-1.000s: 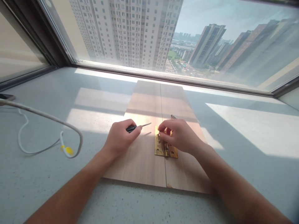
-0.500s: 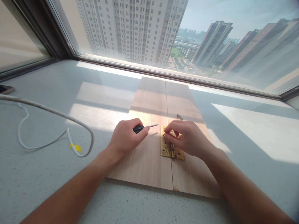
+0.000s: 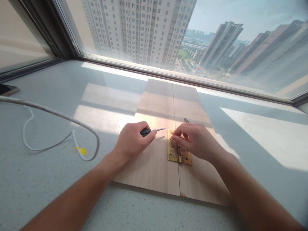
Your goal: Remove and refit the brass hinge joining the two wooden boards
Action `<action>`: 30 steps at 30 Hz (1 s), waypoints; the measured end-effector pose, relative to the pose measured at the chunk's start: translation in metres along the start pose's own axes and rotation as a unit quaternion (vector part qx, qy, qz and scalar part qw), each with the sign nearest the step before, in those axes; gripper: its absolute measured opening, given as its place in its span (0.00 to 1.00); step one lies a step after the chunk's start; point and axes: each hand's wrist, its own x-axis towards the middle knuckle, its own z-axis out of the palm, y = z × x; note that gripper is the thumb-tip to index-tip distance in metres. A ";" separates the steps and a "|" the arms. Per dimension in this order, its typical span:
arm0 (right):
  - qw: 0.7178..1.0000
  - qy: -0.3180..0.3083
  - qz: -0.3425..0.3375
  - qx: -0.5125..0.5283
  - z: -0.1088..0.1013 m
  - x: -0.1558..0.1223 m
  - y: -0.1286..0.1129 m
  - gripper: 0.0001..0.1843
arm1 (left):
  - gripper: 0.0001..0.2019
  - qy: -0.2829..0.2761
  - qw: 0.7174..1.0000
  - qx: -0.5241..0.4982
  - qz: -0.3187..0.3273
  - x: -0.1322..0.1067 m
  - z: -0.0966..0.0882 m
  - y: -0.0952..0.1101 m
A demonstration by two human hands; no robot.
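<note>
Two light wooden boards (image 3: 154, 166) lie side by side on a grey sill. A brass hinge (image 3: 173, 152) sits flat across their seam. My left hand (image 3: 133, 141) is closed round a small screwdriver (image 3: 151, 131) with a black handle, its thin shaft pointing right toward the hinge. My right hand (image 3: 196, 141) rests over the hinge's upper right part, thumb and fingertips pinched at the hinge's top edge; whatever is in the pinch is too small to make out.
A white cable (image 3: 60, 120) with a yellow tag (image 3: 83, 150) loops across the sill on the left. A phone's corner (image 3: 8, 90) shows at the far left edge. A small metal piece (image 3: 186, 120) lies on the right board behind my right hand. A window frame (image 3: 168, 75) bounds the far side.
Both hands hold the same pose at the hinge. The camera has shifted a little, so everything sits slightly further right in the picture.
</note>
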 end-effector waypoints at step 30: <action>1.000 -0.008 0.000 0.010 -0.002 -0.001 0.001 0.08 | 0.16 -0.008 1.000 0.002 0.007 -0.001 -0.001 -0.002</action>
